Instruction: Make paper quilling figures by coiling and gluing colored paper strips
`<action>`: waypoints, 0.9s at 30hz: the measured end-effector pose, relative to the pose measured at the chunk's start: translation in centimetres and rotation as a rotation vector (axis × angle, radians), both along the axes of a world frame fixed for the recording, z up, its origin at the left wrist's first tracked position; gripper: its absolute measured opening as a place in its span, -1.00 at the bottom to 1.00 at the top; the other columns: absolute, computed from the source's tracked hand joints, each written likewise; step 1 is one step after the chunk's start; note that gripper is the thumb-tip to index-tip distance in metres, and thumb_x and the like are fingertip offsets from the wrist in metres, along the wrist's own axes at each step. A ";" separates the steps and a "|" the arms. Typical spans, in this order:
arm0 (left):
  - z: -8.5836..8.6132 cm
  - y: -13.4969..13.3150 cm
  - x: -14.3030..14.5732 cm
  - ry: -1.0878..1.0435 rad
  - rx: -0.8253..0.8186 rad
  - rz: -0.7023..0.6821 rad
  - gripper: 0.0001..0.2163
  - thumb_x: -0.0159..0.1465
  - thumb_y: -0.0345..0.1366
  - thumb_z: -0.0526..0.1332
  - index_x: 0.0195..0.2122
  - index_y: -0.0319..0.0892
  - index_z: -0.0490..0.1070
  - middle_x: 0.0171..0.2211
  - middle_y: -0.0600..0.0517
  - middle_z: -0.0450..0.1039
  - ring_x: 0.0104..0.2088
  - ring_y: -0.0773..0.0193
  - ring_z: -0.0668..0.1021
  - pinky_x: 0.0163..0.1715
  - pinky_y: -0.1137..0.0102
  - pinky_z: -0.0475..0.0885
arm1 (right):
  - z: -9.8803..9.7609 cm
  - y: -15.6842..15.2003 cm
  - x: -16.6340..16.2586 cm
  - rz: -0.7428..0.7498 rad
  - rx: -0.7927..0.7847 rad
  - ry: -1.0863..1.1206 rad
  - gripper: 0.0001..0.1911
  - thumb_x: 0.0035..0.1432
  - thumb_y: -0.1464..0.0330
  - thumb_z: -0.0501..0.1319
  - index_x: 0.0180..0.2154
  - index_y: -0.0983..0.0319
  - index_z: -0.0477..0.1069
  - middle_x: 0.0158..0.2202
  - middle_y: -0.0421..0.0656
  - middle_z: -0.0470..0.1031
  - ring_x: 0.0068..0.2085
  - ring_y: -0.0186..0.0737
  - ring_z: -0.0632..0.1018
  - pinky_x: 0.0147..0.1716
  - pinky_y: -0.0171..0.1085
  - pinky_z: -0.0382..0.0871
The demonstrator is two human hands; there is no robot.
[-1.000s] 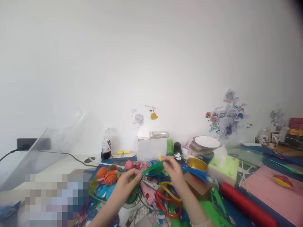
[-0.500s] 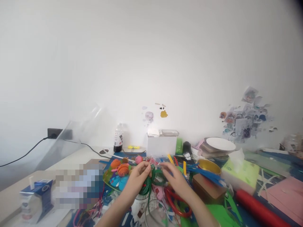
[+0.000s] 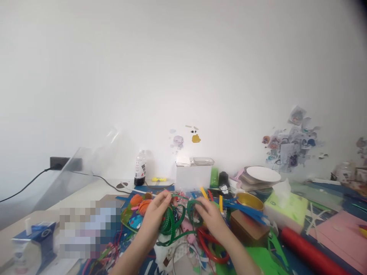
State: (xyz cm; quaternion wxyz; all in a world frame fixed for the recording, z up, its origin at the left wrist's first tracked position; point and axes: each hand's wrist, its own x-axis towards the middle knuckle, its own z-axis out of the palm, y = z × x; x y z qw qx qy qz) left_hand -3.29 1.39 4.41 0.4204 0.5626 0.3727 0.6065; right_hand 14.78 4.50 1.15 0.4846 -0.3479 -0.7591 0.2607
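Observation:
My left hand point(image 3: 155, 212) pinches a green ribbon point(image 3: 172, 223) near its top, and loops of the ribbon hang below the fingers. My right hand point(image 3: 210, 217) is closed on another stretch of the same ribbon just to the right. Both hands hover above a cluttered craft table, over a pink glue gun point(image 3: 187, 229) and red-handled scissors point(image 3: 210, 244). Orange paper rolls point(image 3: 140, 202) lie just left of my left hand.
A gold tin point(image 3: 249, 200), brown box point(image 3: 248, 229), green tissue pack point(image 3: 286, 208) and red roll point(image 3: 309, 250) lie to the right. A white box point(image 3: 193, 176) and a dark bottle point(image 3: 140, 172) stand by the wall. A blue carton point(image 3: 34, 244) sits at the left.
The ribbon has gone from a stretched strip to loose hanging loops between my hands. My hands drew closer together, then slightly apart. The camera view swung left.

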 end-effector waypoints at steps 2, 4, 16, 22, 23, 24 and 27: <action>-0.1 0.4 -0.4 0.002 -0.001 0.017 -0.72 0.12 -0.06 0.13 -0.59 -0.14 0.27 -0.59 0.11 0.28 -0.56 0.37 0.34 -0.56 0.51 0.29 | 0.2 0.5 0.6 -0.011 -0.051 0.105 -0.73 0.14 0.17 0.04 -0.36 0.21 0.37 -0.54 -0.21 0.39 -0.47 -0.22 0.43 -0.45 -0.29 0.27; -0.2 0.7 -0.5 0.008 0.002 0.001 -0.69 0.10 -0.06 0.15 -0.63 -0.15 0.24 -0.61 0.13 0.22 -0.59 0.40 0.30 -0.59 0.53 0.26 | 0.3 0.9 1.1 -0.013 -0.081 0.183 -0.72 0.11 0.14 0.07 -0.37 0.22 0.36 -0.55 -0.22 0.38 -0.49 -0.24 0.42 -0.46 -0.29 0.27; -0.3 0.9 -0.9 0.028 -0.059 0.045 -0.66 0.06 0.00 0.16 -0.64 -0.16 0.21 -0.61 0.16 0.16 -0.59 0.40 0.25 -0.60 0.54 0.19 | 0.1 2.4 2.8 -0.065 -0.267 0.735 -0.62 -0.10 0.10 0.26 -0.31 0.24 0.40 -0.40 -0.16 0.45 -0.33 -0.18 0.46 -0.42 -0.30 0.35; -0.1 0.5 -0.5 0.095 0.005 0.052 -0.67 0.09 -0.02 0.14 -0.63 -0.15 0.22 -0.58 0.13 0.18 -0.52 0.36 0.28 -0.53 0.51 0.23 | -0.7 3.1 3.3 -0.250 -0.081 0.532 -0.79 0.03 0.38 0.11 -0.23 0.20 0.37 -0.25 -0.11 0.43 -0.24 -0.15 0.45 -0.31 -0.20 0.34; 0.0 0.4 -0.4 0.107 0.008 0.034 -0.69 0.10 -0.02 0.13 -0.60 -0.14 0.24 -0.58 0.14 0.18 -0.53 0.36 0.28 -0.54 0.51 0.23 | -0.6 2.8 3.2 -0.280 0.022 0.364 -0.73 0.00 0.48 0.07 -0.22 0.18 0.38 -0.22 -0.12 0.43 -0.20 -0.15 0.43 -0.25 -0.19 0.31; 0.1 0.2 -0.2 0.125 0.012 0.013 -0.71 0.11 -0.02 0.12 -0.57 -0.14 0.26 -0.57 0.13 0.20 -0.53 0.36 0.29 -0.53 0.51 0.24 | -0.5 2.3 2.9 -0.272 0.121 0.172 -0.64 -0.05 0.56 0.03 -0.22 0.16 0.39 -0.20 -0.14 0.43 -0.16 -0.16 0.42 -0.19 -0.19 0.28; 0.2 -0.2 0.4 0.188 0.010 -0.022 -0.75 0.11 -0.04 0.11 -0.49 -0.12 0.30 -0.50 0.11 0.28 -0.45 0.32 0.35 -0.45 0.49 0.29 | -0.2 0.5 1.5 -0.122 0.293 -0.319 -0.56 -0.15 0.64 0.01 -0.27 0.15 0.42 -0.26 -0.18 0.46 -0.18 -0.19 0.40 -0.17 -0.25 0.22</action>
